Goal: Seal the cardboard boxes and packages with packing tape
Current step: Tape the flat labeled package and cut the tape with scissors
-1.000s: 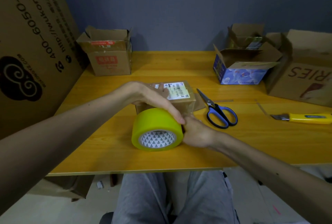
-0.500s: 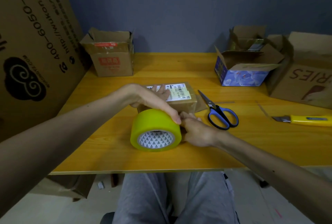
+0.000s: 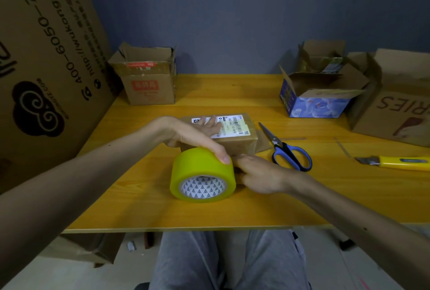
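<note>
A wide yellow packing tape roll (image 3: 202, 174) stands on edge on the yellow table (image 3: 302, 203), just in front of a small brown package (image 3: 239, 143) with a white shipping label. My left hand (image 3: 193, 133) reaches over both: its thumb presses on the top of the roll and its straight fingers lie on the package's label. My right hand (image 3: 258, 174) is against the right side of the roll, fingers curled in at the roll's edge beside the package. The fingertips are partly hidden there.
Blue-handled scissors (image 3: 288, 153) lie right of the package, and a yellow utility knife (image 3: 395, 162) lies farther right. Open cardboard boxes stand at the back left (image 3: 146, 82) and back right (image 3: 318, 96), (image 3: 395, 108). A large cardboard sheet (image 3: 41, 56) leans at the left.
Both hands stay at the roll and package. My right hand's fingers have shifted slightly up along the roll's right edge; the roll has barely moved.
</note>
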